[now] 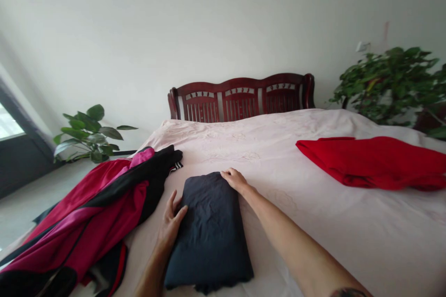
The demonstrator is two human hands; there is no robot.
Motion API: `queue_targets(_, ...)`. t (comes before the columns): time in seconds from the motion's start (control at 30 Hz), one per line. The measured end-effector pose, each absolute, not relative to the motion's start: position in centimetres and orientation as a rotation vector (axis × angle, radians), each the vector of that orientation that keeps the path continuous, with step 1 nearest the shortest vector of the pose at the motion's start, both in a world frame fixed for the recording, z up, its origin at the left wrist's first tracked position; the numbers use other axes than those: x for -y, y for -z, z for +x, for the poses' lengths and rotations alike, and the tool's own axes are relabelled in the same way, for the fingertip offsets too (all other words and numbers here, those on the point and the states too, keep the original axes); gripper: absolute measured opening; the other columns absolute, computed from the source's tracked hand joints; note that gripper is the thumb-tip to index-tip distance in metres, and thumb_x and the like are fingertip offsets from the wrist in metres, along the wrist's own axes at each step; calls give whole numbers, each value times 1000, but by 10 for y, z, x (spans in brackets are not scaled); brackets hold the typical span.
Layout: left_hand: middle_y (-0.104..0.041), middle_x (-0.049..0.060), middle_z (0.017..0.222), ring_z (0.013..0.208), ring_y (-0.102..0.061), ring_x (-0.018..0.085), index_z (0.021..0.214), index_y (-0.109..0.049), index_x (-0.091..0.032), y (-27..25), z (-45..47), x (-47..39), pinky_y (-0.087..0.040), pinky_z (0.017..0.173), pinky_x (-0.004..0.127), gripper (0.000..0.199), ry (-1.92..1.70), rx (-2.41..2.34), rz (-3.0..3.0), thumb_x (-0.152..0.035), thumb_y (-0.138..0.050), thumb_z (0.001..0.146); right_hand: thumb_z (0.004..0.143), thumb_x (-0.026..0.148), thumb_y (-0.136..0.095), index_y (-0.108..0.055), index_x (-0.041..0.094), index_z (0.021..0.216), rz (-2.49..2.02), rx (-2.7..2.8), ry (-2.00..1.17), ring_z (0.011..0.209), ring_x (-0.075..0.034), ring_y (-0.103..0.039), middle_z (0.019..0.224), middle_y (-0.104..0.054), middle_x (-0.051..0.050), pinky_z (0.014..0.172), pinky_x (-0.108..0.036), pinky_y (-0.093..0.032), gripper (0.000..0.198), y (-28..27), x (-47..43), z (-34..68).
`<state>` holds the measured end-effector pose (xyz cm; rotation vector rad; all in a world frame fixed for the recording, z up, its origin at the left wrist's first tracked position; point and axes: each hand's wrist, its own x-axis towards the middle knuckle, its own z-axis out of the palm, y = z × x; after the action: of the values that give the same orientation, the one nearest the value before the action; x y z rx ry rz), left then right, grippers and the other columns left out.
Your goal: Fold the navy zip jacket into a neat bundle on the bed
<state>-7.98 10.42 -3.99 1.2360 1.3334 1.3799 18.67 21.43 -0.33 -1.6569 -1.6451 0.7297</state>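
**A:** Where do your hands sit on that folded dark garment [209, 227]?

**B:** Your left hand [171, 220] lies flat against its left edge, fingers spread and loose, thumb resting on the cloth, gripping nothing. Your right hand [236, 179] is pressed on the far right corner, fingers together and laid flat, also not clamped on anything. The garment lies between your two hands, on the bed [278, 158] close to its near edge and left of the middle.

**A:** Which way does it run?

**B:** It is folded into a long rectangle. Its long axis runs away from you, from the near edge of the bed towards the headboard [240, 97], tilted a little to the left at the far end. The near short edge is slightly ragged; the far short edge sits under your right hand.

**A:** And what surrounds you?

**B:** A pale pink sheet covers the bed. A red and black jacket [97, 213] is heaped along the left edge, just beside your left hand. A red garment [376, 160] lies well apart, at the right edge. The dark wooden headboard stands against a white wall, with a leafy plant [88, 132] off the left side and a bushier plant [393, 83] past the far right corner.
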Motion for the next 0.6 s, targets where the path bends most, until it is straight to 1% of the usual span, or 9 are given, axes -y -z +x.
queue_targets(0.07,-51,18,147,135,-50,30,155,-24,-21,42,-79,-106,-41,110,44,92,-1371,-1333,1277,-54,-67,81,87,39,-57,-66,20,82,-1651,1633,-731,88,-19,-63,90,-71,-4,77,-27,-42,21,6,-215,186)
queue_targets(0.13,-50,19,147,135,-49,28,156,-21,-19,44,-78,-107,-39,112,44,87,-1340,-1393,1362,-53,-61,85,86,33,-58,-65,21,79,-1657,1595,-731,89,-18,-62,88,-70,-3,78,-26,-41,17,7,-213,186)
queue_targets(0.2,-52,19,145,135,-49,29,155,-23,-16,45,-78,-107,-35,114,45,83,-1278,-1518,1473,-52,-56,88,86,31,-57,-65,21,79,-1673,1516,-724,96,-20,-61,93,-70,-6,83,-27,-41,14,7,-210,185)
queue_targets(0.27,-55,20,142,135,-50,30,154,-26,-15,44,-78,-106,-33,115,48,79,-1191,-1648,1565,-53,-51,90,86,31,-54,-65,21,85,-1680,1401,-723,107,-22,-59,103,-69,-10,88,-29,-40,15,6,-203,185)
queue_targets(0.37,-57,22,139,132,-52,32,154,-29,-12,42,-79,-105,-34,113,49,78,-1092,-1750,1648,-54,-46,90,86,38,-53,-64,20,98,-1638,1231,-792,118,-26,-55,113,-66,-13,93,-31,-41,24,8,-183,183)
queue_targets(0.4,-58,22,138,131,-53,32,153,-30,-11,41,-79,-105,-35,112,49,78,-1076,-1764,1665,-55,-46,90,85,42,-54,-63,20,101,-1603,1190,-842,118,-26,-56,114,-67,-13,93,-32,-43,28,9,-173,182)
queue_targets(0.47,-61,21,135,128,-56,32,152,-33,-11,40,-78,-105,-38,110,48,77,-1068,-1778,1684,-54,-46,89,83,48,-54,-61,20,104,-1507,1138,-980,110,-25,-61,111,-69,-11,89,-33,-47,36,10,-149,180)
queue_targets(0.53,-63,21,132,125,-58,32,151,-35,-11,40,-78,-105,-40,108,47,76,-1075,-1782,1683,-54,-46,89,83,53,-52,-62,19,103,-1408,1121,-1145,97,-24,-67,102,-72,-11,84,-35,-52,40,11,-123,180)
queue_targets(0.6,-64,20,130,125,-58,32,150,-36,-12,40,-77,-106,-41,107,47,75,-1086,-1783,1670,-54,-45,89,80,55,-57,-64,18,98,-1293,1061,-1422,89,-26,-70,94,-73,-14,82,-39,-54,43,10,-99,182)
